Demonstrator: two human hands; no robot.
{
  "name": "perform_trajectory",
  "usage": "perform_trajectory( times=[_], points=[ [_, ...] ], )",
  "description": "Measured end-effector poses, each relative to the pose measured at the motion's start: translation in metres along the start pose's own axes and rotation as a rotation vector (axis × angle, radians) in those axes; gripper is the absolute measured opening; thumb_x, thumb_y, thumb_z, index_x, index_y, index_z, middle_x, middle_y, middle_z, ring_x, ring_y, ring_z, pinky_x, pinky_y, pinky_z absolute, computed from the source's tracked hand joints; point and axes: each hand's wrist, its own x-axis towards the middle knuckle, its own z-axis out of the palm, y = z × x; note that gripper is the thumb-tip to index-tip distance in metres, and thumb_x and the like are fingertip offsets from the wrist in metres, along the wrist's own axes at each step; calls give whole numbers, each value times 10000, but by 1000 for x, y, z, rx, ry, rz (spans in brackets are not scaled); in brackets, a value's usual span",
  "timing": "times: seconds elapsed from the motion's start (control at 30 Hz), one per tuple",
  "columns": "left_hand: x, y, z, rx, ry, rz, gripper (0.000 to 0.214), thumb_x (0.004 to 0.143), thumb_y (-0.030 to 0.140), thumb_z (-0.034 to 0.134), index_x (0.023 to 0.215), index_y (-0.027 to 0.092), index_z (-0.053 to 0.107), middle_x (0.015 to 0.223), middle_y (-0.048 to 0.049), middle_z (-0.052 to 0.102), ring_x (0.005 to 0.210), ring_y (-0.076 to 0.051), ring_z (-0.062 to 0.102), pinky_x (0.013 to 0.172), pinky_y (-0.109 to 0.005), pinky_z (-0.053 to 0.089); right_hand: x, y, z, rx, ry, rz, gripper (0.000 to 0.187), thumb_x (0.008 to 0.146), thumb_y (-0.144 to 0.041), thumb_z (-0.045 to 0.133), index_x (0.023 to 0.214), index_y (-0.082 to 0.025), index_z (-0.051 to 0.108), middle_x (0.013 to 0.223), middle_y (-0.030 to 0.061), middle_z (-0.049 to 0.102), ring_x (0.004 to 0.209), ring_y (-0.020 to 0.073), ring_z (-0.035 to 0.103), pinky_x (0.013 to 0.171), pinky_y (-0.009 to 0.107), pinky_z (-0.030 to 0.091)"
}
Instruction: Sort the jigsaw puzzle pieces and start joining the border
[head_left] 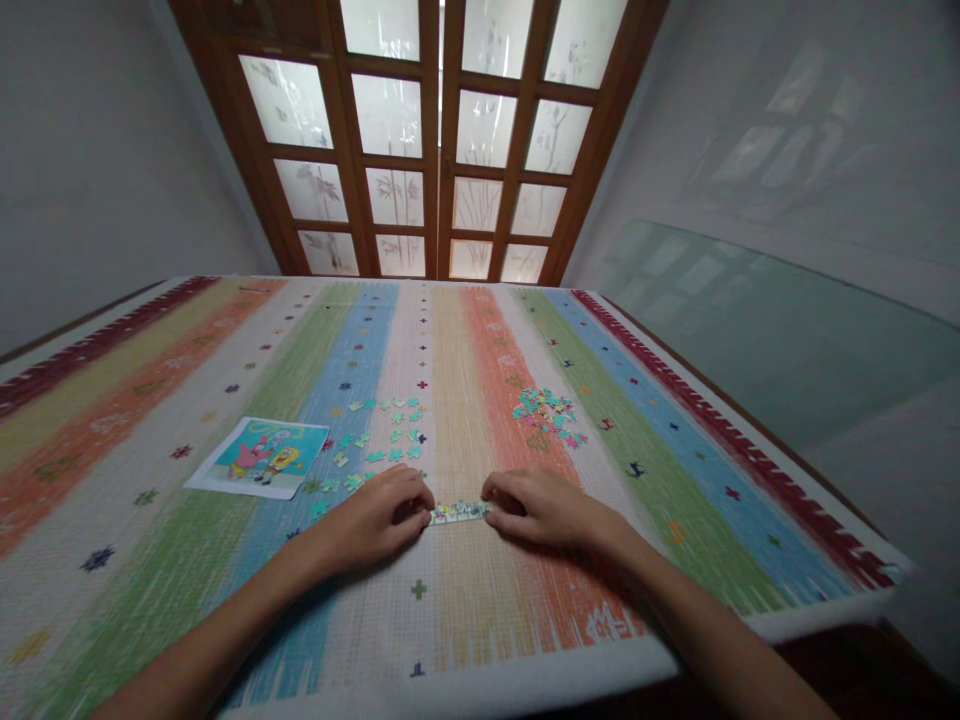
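A short row of joined puzzle pieces (459,512) lies on the striped tablecloth (465,620) between my hands. My left hand (379,520) rests knuckles up with its fingers curled, pinching the row's left end. My right hand (536,505) lies the same way, its fingertips pressed on the row's right end. Loose turquoise puzzle pieces (379,440) are scattered just beyond my left hand. A denser heap of puzzle pieces (546,415) sits beyond my right hand.
A cartoon reference picture (259,457) lies flat at the left of the loose pieces. A wooden door with frosted glass panes (439,140) stands behind the table. A glass sheet (780,330) leans on the right wall. The table's near edge (525,685) is close to me.
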Motion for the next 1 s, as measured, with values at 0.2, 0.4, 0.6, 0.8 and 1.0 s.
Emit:
perform_trajectory(
  times=[0.2,0.4,0.6,0.8,1.0],
  points=[
    [-1,1,2,1,-6,-3,124,964,237,547,926,230,665,906,-48,648,849,-209,589,796,-370,497,0,0,-1,-3,0,-6,168,964,-280,608,1084,-185,679,899,57,729,763,185,617,662,301,378],
    [0,2,3,8,0,-6,114,965,227,554,939,226,664,924,-51,639,858,-210,582,806,-370,500,-1,-2,-2,-10,-3,-4,173,967,-280,617,1092,-181,684,903,62,733,770,187,621,670,302,386],
    [-1,4,2,41,-17,-9,138,982,268,536,924,219,652,908,-53,621,872,-216,567,797,-363,490,0,-3,-2,0,-6,8,168,962,-271,620,1085,-180,689,891,58,729,762,183,612,664,292,380],
    [-1,4,3,47,-41,-1,96,964,285,565,968,214,628,907,-44,602,843,-212,547,778,-364,472,-2,1,-2,22,1,-22,188,959,-281,620,1096,-178,698,887,56,725,746,174,601,658,287,372],
    [-2,5,2,63,-15,20,63,947,268,579,950,214,611,908,-39,590,837,-210,539,752,-353,460,-3,2,-2,7,0,-19,162,944,-276,635,1058,-188,711,869,49,728,731,169,591,646,293,345]
  ],
)
